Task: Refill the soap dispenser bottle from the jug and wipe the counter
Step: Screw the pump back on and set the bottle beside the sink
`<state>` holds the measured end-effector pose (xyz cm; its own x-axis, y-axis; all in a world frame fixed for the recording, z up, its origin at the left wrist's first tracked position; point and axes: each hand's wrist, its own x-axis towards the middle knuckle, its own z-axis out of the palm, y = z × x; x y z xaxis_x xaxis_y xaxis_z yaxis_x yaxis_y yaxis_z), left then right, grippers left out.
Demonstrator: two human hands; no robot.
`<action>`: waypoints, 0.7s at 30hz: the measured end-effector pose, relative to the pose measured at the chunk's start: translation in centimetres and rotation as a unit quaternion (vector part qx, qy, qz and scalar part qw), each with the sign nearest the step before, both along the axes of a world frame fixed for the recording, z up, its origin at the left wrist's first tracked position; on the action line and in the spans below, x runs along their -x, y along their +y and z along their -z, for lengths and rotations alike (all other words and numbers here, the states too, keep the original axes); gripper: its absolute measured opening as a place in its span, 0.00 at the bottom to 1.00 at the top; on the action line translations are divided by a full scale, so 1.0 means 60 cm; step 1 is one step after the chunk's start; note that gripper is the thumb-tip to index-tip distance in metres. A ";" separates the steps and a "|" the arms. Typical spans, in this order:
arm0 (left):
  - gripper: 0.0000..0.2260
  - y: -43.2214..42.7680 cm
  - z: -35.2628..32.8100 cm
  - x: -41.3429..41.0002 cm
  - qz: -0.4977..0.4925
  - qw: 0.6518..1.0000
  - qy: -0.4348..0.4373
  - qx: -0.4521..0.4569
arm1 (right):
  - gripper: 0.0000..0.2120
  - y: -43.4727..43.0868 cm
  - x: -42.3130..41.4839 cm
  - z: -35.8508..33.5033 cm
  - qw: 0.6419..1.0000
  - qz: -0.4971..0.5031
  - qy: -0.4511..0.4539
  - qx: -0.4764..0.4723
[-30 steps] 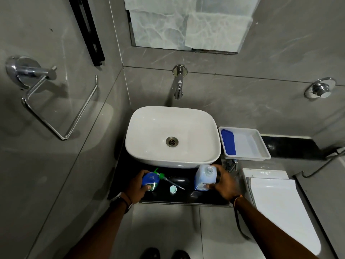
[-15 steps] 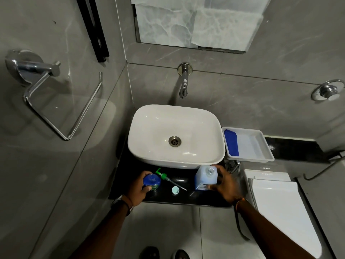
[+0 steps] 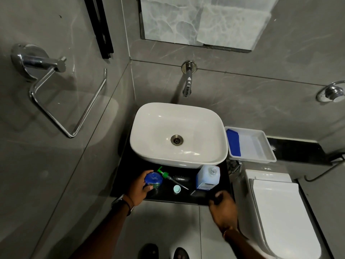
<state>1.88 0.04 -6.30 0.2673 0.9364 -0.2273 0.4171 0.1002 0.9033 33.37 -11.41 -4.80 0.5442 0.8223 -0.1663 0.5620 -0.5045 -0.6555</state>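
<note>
A small blue soap dispenser bottle [image 3: 153,180] stands uncapped on the black counter [image 3: 128,176], and my left hand [image 3: 139,187] is wrapped around it. Its green pump [image 3: 166,174] lies flat on the counter just to the right, tube pointing right. A pale teal jug cap [image 3: 176,189] rests near the front edge. The translucent jug [image 3: 207,177] of bluish soap stands open at the counter's right end. My right hand [image 3: 222,204] hovers below and in front of the jug, off it, blurred, fingers loosely curled and holding nothing.
A white basin [image 3: 177,135] fills the back of the counter under a wall tap [image 3: 187,85]. A white tray [image 3: 259,146] holding a blue cloth [image 3: 234,143] sits to the right. A toilet [image 3: 276,212] stands at lower right, a towel ring [image 3: 71,101] on the left wall.
My right hand has let go of the jug and pulled back toward me past the counter's front edge. The left hand stays on the dispenser bottle.
</note>
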 end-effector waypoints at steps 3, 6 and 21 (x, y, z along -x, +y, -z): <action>0.28 0.001 0.006 -0.004 -0.020 1.000 -0.006 0.004 | 0.09 0.001 0.072 0.013 0.987 -0.163 0.011 0.005; 0.28 0.004 0.010 -0.012 -0.032 0.999 0.001 -0.011 | 0.08 0.067 0.127 0.006 0.960 -0.277 -0.033 -0.038; 0.23 0.005 0.011 0.012 -0.018 1.000 0.004 0.000 | 0.19 0.237 0.203 0.034 0.886 -0.417 -0.182 0.090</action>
<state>1.19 0.34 -6.95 0.2319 0.9452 -0.2297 0.4198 0.1158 0.9002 21.18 2.82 -6.85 -0.1965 0.9415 -0.2736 0.9458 0.1085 -0.3060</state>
